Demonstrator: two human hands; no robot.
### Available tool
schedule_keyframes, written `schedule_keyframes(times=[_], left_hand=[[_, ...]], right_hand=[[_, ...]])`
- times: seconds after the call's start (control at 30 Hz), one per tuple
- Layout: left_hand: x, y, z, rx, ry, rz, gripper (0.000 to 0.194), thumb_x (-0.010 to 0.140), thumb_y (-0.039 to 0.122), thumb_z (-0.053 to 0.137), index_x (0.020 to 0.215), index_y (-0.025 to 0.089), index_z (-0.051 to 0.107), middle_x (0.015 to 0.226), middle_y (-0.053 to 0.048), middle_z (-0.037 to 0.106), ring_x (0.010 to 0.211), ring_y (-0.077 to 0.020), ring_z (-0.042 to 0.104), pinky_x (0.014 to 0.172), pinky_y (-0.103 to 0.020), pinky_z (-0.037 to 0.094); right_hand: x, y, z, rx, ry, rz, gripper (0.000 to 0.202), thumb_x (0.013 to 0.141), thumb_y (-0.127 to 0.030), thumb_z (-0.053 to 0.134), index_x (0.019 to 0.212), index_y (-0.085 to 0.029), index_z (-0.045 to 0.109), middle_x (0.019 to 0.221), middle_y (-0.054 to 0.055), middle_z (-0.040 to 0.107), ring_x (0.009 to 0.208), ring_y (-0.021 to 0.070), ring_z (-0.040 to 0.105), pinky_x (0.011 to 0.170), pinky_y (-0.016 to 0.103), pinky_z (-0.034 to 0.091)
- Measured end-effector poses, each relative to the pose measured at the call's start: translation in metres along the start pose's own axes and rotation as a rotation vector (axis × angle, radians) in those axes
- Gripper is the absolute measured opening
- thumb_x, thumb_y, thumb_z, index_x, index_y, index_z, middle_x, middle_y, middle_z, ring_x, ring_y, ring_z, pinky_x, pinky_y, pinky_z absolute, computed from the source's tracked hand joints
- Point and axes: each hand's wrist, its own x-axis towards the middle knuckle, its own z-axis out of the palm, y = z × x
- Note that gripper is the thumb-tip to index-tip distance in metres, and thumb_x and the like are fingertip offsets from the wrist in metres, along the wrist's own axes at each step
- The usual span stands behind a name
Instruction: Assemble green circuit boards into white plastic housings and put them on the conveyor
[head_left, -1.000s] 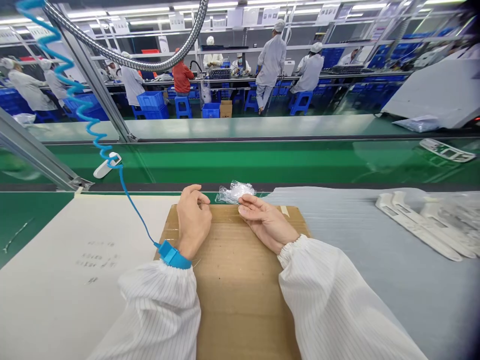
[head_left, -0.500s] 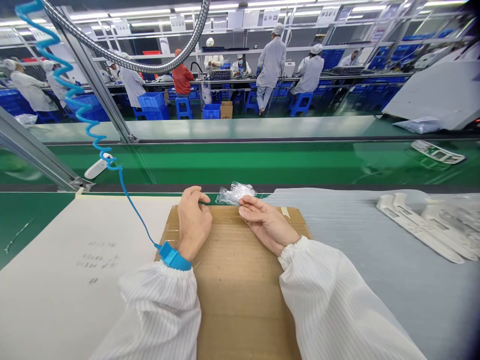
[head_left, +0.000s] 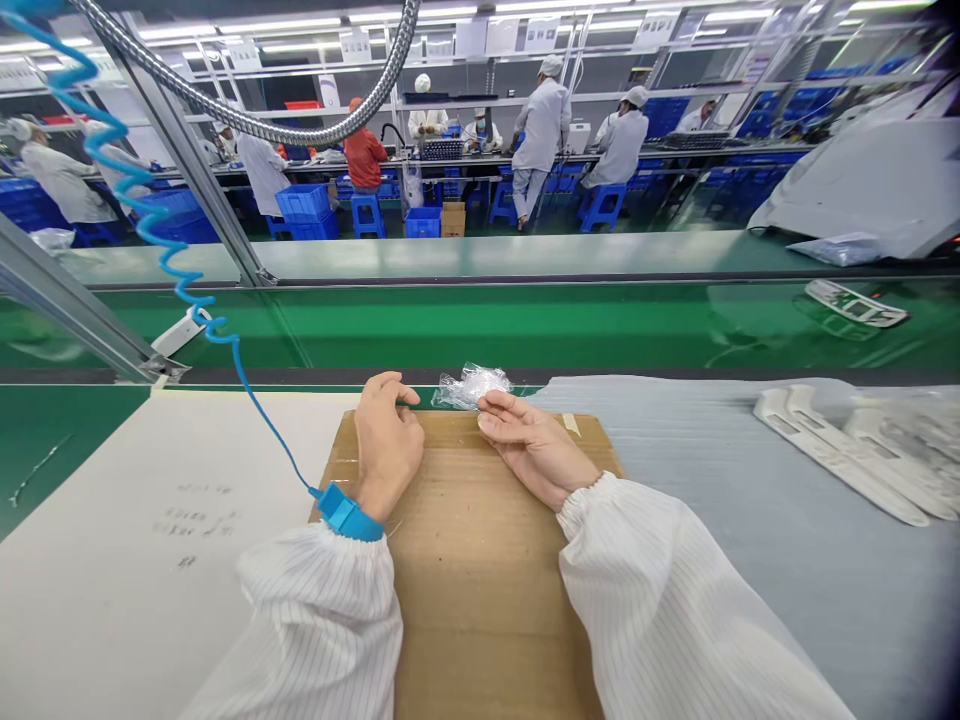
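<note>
My left hand [head_left: 388,440] rests over the upper left part of a brown cardboard sheet [head_left: 487,600], its fingers bent but apart, holding nothing. A blue wrist strap [head_left: 349,514] is round that wrist. On the right side of the cardboard, my right hand [head_left: 536,445] has its thumb and fingertips close together; whether anything small is between them is hidden. Crumpled clear plastic [head_left: 474,386] lies just beyond the cardboard's far edge, next to the right fingertips.
White plastic parts [head_left: 840,455] and clear bags lie on grey foam [head_left: 675,440] at the right. A green conveyor belt [head_left: 480,325] runs across, carrying a white device [head_left: 180,332] and a white frame [head_left: 855,303]. A blue coiled cord [head_left: 259,400] leads to the strap. People work beyond.
The white device and the white frame on the belt have shifted left. The coiled cord has swung slightly left. Both hands have stayed in place.
</note>
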Motion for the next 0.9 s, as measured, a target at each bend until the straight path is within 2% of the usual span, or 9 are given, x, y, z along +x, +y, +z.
schedule_keyframes(times=[0.2, 0.4, 0.77, 0.9], left_hand=[[0.0008, 0.0017, -0.0003, -0.009, 0.013, 0.014, 0.029, 0.063, -0.004, 0.046, 0.075, 0.017, 0.061, 0.118, -0.011, 0.061, 0.107, -0.0234, 0.062, 0.073, -0.031, 0.055], [0.0006, 0.0021, -0.0005, -0.064, 0.015, -0.005, 0.024, 0.066, -0.002, 0.049, 0.077, 0.017, 0.060, 0.120, -0.012, 0.060, 0.102, -0.0220, 0.064, 0.069, -0.030, 0.056], [-0.0002, 0.0031, -0.0016, -0.036, -0.010, 0.023, 0.031, 0.064, -0.004, 0.043, 0.077, 0.018, 0.062, 0.116, -0.009, 0.063, 0.113, -0.0240, 0.061, 0.085, -0.035, 0.055], [-0.0003, 0.0038, -0.0024, -0.039, -0.010, 0.038, 0.034, 0.062, -0.005, 0.041, 0.077, 0.018, 0.061, 0.116, -0.009, 0.063, 0.111, -0.0233, 0.061, 0.086, -0.036, 0.054]], right_hand=[[0.0007, 0.0000, -0.0007, -0.006, -0.004, 0.006, 0.038, 0.061, -0.010, 0.087, 0.093, -0.023, 0.073, 0.108, 0.001, 0.067, 0.101, 0.0117, 0.062, 0.102, 0.025, 0.044], [0.0012, 0.0008, -0.0009, -0.010, 0.014, 0.004, 0.038, 0.060, -0.011, 0.088, 0.092, -0.023, 0.072, 0.109, 0.001, 0.067, 0.104, 0.0131, 0.061, 0.102, 0.026, 0.045], [0.0015, 0.0012, -0.0017, -0.007, 0.010, 0.008, 0.039, 0.061, -0.011, 0.088, 0.094, -0.023, 0.072, 0.109, 0.002, 0.067, 0.106, 0.0130, 0.061, 0.103, 0.025, 0.045], [0.0024, 0.0019, -0.0026, -0.002, 0.012, 0.006, 0.039, 0.060, -0.010, 0.088, 0.093, -0.023, 0.073, 0.108, 0.002, 0.068, 0.105, 0.0129, 0.061, 0.103, 0.025, 0.045]])
